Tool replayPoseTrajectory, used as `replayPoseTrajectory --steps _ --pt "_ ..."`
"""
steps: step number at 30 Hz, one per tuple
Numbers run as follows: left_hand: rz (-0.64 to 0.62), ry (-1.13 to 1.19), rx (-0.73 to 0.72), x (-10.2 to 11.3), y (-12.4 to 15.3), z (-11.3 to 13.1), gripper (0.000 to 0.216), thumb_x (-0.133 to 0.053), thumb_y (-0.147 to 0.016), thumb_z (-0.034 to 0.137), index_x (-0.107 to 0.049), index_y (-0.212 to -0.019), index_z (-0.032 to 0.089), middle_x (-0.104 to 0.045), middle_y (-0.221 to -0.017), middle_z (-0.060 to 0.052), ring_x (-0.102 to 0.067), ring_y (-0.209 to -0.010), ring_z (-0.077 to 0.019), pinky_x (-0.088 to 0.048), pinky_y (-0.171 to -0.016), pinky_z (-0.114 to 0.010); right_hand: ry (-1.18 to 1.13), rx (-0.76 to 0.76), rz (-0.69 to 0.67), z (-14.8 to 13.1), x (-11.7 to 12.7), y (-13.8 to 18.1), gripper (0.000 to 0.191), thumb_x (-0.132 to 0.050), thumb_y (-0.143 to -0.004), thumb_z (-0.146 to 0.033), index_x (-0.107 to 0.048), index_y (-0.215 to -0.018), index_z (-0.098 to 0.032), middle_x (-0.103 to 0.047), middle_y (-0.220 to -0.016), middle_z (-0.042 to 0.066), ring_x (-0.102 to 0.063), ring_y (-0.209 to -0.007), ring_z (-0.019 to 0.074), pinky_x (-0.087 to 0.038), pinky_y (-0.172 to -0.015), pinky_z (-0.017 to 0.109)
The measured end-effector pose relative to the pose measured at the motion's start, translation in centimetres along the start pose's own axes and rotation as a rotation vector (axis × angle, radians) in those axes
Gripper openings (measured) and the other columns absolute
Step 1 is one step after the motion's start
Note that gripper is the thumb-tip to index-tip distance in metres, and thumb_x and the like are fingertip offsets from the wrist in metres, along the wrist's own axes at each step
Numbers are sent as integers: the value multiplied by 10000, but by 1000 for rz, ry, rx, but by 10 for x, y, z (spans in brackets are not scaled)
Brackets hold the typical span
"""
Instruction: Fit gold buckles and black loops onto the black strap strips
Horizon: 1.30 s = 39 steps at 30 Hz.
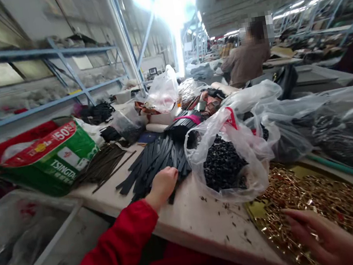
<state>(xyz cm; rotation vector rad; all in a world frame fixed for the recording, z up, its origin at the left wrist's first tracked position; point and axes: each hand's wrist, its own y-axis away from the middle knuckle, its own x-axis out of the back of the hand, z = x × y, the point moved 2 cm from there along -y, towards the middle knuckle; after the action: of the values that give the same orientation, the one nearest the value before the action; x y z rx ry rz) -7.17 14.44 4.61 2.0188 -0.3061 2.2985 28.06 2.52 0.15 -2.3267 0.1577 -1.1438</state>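
Note:
My left hand [164,184] is closed at the near end of a bundle of flat black straps [157,157] on the table. Whatever is between its fingers is hidden; a dark strap end shows just below the hand. To the right, my right hand [326,234] reaches over a gold-coloured tray [252,209] full of small gold metal buckles [325,194]. Its fingers are stretched and somewhat apart, touching or just above the buckles. Between the hands stands an open clear plastic bag [200,182] holding many small black pieces [223,165].
Loose small dark bits lie on the pale table [196,222]. Brown strips [101,163] and a green-and-red Tsingtao bag [51,160] are at the left, above a white bin [46,258]. Plastic bags [344,125] fill the right back. A person [247,60] stands farther off.

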Motion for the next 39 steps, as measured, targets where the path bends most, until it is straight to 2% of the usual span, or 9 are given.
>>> replayPoseTrajectory --steps 6,12,16,19,24,28,32,36,39 --pt "-35 9 101 -25 -65 -4 331 -543 -782 355 -609 -913 58 -610 -936 -191 -598 -896 -287 -433 -748 -361 -41 292 -246 -74 -67 -79 181 -448 -846 -229 -589 -956 -253 -670 -824 59 -637 -727 181 -520 -634 295" --pt "-90 95 168 -23 -82 -8 179 -534 -748 182 -621 -836 53 -648 -808 -179 -632 -770 -263 -426 -631 -311 -83 214 -414 -91 -91 -87 203 -405 -860 -205 -594 -933 -209 -643 -801 71 -609 -732 187 -487 -641 307" --pt "-78 189 117 -6 -36 -19 200 -437 -823 271 -584 -830 135 -636 -733 -62 -602 -671 -163 -399 -586 -244 -234 -24 -455 -92 -102 -86 194 -425 -854 -274 -587 -927 -195 -624 -802 64 -587 -738 181 -459 -677 310" --pt "82 270 40 -3 23 -22 231 -376 -855 304 -539 -785 155 -585 -665 -22 -549 -602 -133 -379 -569 -235 -521 -319 -493 -95 -112 -86 377 -446 -828 -423 -494 -1096 -163 -546 -639 2 -514 -547 137 -420 -520 262" --pt "-31 349 -440 -24 97 -3 175 -394 -797 146 -512 -670 167 -582 -690 -38 -533 -647 -151 -385 -606 -257 -842 -621 -360 -101 -114 -85 504 -460 -773 -563 -432 -1073 -160 -399 -503 -82 -354 -408 80 -285 -400 205" --pt "-298 807 -186 -35 95 19 171 -467 -755 183 -512 -919 160 -584 -723 -23 -543 -642 -143 -417 -606 -256 -810 -658 -348 -107 -114 -77 352 -536 -746 -518 -469 -822 -181 -362 -472 -89 -342 -411 69 -267 -409 200" --pt "-759 1435 102 -34 71 45 253 -372 -806 244 -461 -1023 148 -578 -683 7 -518 -485 -84 -398 -471 -199 -828 -613 -482 -94 -121 -81 400 -503 -756 -526 -474 -956 -181 -464 -559 -58 -418 -446 91 -336 -435 220" --pt "-785 1619 416 -33 51 51 244 -391 -758 152 -462 -991 133 -597 -688 -3 -526 -480 -58 -382 -445 -160 -352 -433 -294 -46 -122 -116 299 -444 -814 -421 -529 -951 -168 -572 -722 25 -526 -614 147 -414 -564 273" --pt "-814 1687 512 -37 44 49 229 -420 -732 145 -475 -954 127 -608 -665 -8 -530 -467 -60 -380 -433 -160 117 -241 -348 -21 -132 -141 212 -440 -832 -315 -590 -855 -167 -601 -852 75 -559 -781 184 -409 -693 294"
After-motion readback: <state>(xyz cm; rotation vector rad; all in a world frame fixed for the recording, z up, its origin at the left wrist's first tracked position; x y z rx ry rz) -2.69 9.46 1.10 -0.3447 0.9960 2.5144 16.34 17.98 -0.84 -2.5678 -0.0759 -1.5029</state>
